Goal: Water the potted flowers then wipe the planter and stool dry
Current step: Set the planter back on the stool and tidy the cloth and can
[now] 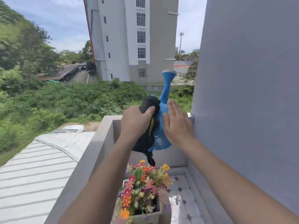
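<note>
- Nearest to me, at the bottom of the view, the flowers stand in a grey planter; the blooms are orange, pink, red and yellow, and they spill over its rim.
- The planter sits on something pale with a rounded edge just to its right, most likely the stool, but only a sliver shows.
- Beyond the stool's right side lies the balcony floor, pale tiles with small dark diamonds.
- Both my bare forearms reach up and forward over the flowers.
- My left hand is closed tight around a black cloth, bunched at the top above my thumb; the rest hangs down past my wrist, with a loop dangling just above the flowers.
- The cloth lies against the left side of a blue can, which is in the air above the flowers, spout pointing up and away.
- My right hand is flat and open, fingers together, palm pressed to the can's right side; it grips nothing.
- Behind the can is the balcony's far right corner, where the grey parapet meets the wall.
- Beyond the parapet: a ribbed roof, green scrub, a tall grey building.
</note>
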Demonstrator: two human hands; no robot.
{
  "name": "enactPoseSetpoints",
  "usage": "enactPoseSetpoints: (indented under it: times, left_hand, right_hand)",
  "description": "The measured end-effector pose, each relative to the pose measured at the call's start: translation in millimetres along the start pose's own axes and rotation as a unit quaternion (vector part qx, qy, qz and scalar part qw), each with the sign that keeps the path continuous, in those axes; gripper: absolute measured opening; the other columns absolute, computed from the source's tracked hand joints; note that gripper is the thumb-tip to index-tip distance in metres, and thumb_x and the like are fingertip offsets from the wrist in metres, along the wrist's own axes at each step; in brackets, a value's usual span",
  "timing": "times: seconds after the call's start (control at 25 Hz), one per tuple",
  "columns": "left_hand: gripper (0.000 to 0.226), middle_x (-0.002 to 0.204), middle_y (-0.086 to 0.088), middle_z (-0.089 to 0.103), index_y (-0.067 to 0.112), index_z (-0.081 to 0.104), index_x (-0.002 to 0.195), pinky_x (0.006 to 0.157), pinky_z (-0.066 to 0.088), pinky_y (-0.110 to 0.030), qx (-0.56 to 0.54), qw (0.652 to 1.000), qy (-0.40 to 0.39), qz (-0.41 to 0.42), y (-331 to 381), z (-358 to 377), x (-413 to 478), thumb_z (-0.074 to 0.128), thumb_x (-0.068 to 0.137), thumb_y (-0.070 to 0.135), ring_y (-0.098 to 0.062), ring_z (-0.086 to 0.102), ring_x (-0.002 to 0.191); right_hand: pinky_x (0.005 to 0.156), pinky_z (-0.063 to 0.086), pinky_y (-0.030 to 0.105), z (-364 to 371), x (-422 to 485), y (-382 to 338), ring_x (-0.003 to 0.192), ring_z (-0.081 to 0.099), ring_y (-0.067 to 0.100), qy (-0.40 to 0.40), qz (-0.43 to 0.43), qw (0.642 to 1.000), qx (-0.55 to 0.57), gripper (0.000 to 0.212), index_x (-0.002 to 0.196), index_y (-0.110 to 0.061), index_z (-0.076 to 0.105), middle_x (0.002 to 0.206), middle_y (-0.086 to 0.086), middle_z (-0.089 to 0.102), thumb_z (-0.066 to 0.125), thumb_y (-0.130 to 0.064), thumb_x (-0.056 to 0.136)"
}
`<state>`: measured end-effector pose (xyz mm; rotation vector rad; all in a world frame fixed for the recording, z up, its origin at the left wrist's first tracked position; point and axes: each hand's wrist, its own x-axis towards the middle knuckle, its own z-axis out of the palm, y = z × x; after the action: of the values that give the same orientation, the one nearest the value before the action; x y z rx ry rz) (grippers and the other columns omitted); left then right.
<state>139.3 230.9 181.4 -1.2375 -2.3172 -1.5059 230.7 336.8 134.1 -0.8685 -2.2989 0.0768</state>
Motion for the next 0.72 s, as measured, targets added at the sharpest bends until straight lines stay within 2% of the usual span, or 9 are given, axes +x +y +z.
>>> enactPoseSetpoints:
  times: [0.2,0.32,0.56,0.72]
  left_hand:
    - [0.042,0.068,-0.016,0.061,0.009,0.053,0.062,0.06,0.036,-0.032,-0.05,0.997,-0.045,-0.042,45.6,133.2,-50.0,0.055,0.087,0.042,-0.036,0.061,0.079]
    - [0.041,0.07,-0.011,0.06,0.007,0.057,0.067,0.061,0.035,-0.031,-0.025,0.995,-0.051,-0.084,48.7,213.7,-89.2,0.053,0.088,0.042,-0.033,0.058,0.076]
    - [0.041,0.074,-0.009,0.061,0.004,0.058,0.076,0.061,0.029,-0.029,0.026,0.973,-0.09,-0.21,-8.4,343.7,-174.5,0.05,0.09,0.042,-0.029,0.054,0.073]
    - [0.039,0.063,-0.004,0.053,0.008,0.05,0.069,0.058,0.032,-0.031,0.059,0.958,-0.113,-0.257,-78.3,406.5,-232.2,0.049,0.092,0.039,-0.026,0.051,0.066]
  right_hand:
    - [0.116,0.006,0.035,-27.1,-46.9,136.8,0.146,0.005,0.013,-0.023,0.024,0.998,-0.044,0.076,0.151,-0.012,0.012,0.159,0.001,0.008,-0.004,-0.046,0.085]
    - [0.116,0.003,0.033,-5.4,-84.6,212.4,0.146,0.003,0.012,-0.093,0.048,0.994,-0.009,0.06,0.151,-0.012,0.01,0.16,0.0,0.006,0.008,-0.036,0.096]
    - [0.116,0.003,0.033,89.2,-175.1,312.7,0.146,-0.001,0.011,-0.228,0.104,0.968,0.031,0.052,0.151,-0.012,0.006,0.16,-0.001,0.001,0.017,-0.027,0.102]
    - [0.116,0.003,0.033,174.1,-238.9,348.1,0.146,-0.002,0.011,-0.3,0.116,0.946,0.03,0.064,0.152,-0.013,0.003,0.16,-0.001,-0.001,0.004,-0.036,0.092]
